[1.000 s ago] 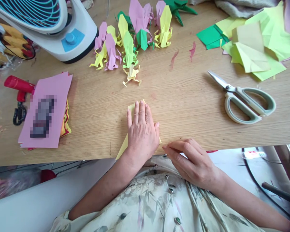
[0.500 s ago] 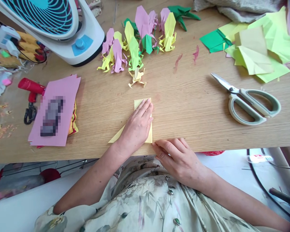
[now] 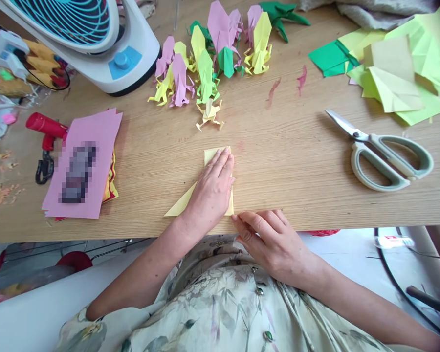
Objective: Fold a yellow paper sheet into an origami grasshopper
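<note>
A folded sheet of pale yellow origami paper (image 3: 179, 204) lies at the table's front edge, with a slanted flap out to the left and a straight right side. My left hand (image 3: 210, 190) rests flat across it, fingers stretched towards the far end, hiding most of its middle. At the near right corner of the paper, the thumb and forefinger of my right hand (image 3: 266, 239) are pinched together on its tip. Just beyond the paper stands a small pale yellow paper frog (image 3: 209, 114).
Several folded paper figures (image 3: 205, 73) stand at the back. Scissors (image 3: 381, 151) lie open on the right, below loose paper sheets (image 3: 392, 63). To the left are a pink paper stack (image 3: 108, 146) with a pixelated dark object on it, a red-handled tool (image 3: 46, 126) and a fan (image 3: 132, 63).
The view has shifted slightly, so the things on the table appear a little displaced. Both hands keep nearly the same place on the paper.
</note>
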The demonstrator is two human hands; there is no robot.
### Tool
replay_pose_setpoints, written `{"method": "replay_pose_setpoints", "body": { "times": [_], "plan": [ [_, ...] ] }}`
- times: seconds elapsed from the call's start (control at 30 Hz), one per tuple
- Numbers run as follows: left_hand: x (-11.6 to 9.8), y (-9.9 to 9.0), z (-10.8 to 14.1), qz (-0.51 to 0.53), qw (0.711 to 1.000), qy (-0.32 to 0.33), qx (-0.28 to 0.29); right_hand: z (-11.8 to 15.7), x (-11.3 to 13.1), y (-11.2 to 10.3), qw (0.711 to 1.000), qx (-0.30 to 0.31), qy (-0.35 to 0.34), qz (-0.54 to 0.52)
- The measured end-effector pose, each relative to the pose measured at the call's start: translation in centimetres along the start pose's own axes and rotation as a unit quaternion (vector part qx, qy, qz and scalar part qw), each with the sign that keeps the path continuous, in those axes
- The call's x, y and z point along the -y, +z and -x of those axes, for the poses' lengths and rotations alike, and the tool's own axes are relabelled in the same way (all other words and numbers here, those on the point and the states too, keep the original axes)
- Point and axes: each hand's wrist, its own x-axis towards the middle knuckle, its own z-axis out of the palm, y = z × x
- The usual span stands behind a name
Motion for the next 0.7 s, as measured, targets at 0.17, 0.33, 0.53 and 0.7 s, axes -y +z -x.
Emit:
{"method": "replay_pose_setpoints", "body": {
  "times": [0.17,0.33,0.53,0.7],
  "plan": [
    [-0.4,0.6,0.1,0.016,1.0,-0.02,-0.019,0.1,-0.2,0.1,1.0,0.0,-0.001,-0.005],
    [-0.9,1.4,0.0,0.033,0.997,-0.056,-0.046,0.3,-0.3,0.2,1.0,0.009,-0.006,0.001],
    [-0.8,1.5,0.1,0.035,0.997,-0.04,-0.052,0.9,-0.4,-0.1,0.999,0.011,-0.015,-0.036],
    [-0.9,1.7,0.2,0.009,0.998,-0.04,-0.048,1.7,-0.6,-0.7,0.998,0.004,-0.002,-0.068]
  ]
}}
